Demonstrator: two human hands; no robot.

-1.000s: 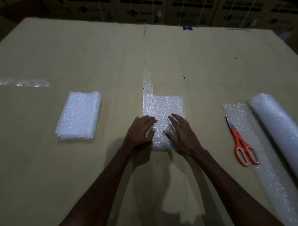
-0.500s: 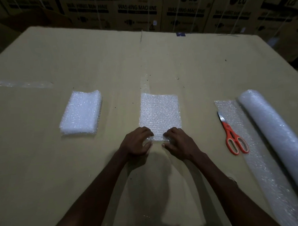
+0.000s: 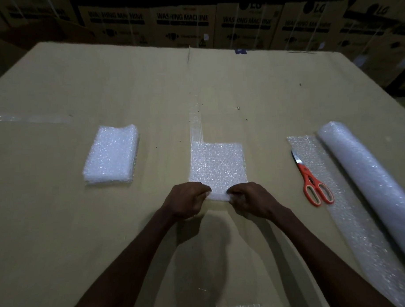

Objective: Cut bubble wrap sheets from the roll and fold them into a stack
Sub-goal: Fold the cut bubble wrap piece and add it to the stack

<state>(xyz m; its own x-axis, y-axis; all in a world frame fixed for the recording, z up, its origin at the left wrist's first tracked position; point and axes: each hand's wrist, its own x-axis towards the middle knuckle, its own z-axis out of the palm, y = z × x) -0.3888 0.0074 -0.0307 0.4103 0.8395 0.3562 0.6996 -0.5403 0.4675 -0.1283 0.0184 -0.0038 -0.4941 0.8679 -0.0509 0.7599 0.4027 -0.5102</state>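
Note:
A folded bubble wrap sheet (image 3: 218, 164) lies flat in the middle of the table. My left hand (image 3: 187, 201) and my right hand (image 3: 251, 201) pinch its near edge, which is lifted slightly off the table. A stack of folded bubble wrap sheets (image 3: 111, 155) sits to the left. The bubble wrap roll (image 3: 367, 177) lies on the right with its loose end (image 3: 311, 147) spread flat beside it. Orange-handled scissors (image 3: 312, 184) rest on that loose end, blades pointing away from me.
The work surface is a large cardboard-covered table (image 3: 84, 226). Clear tape strips run across it at the far left (image 3: 28, 118) and up the middle (image 3: 196, 128). Stacked washing machine cartons (image 3: 183, 25) line the back beyond the table's far edge.
My hands slid back from pressing flat on the folded sheet to its near edge. Their fingers curled and now pinch that edge and raise it a little.

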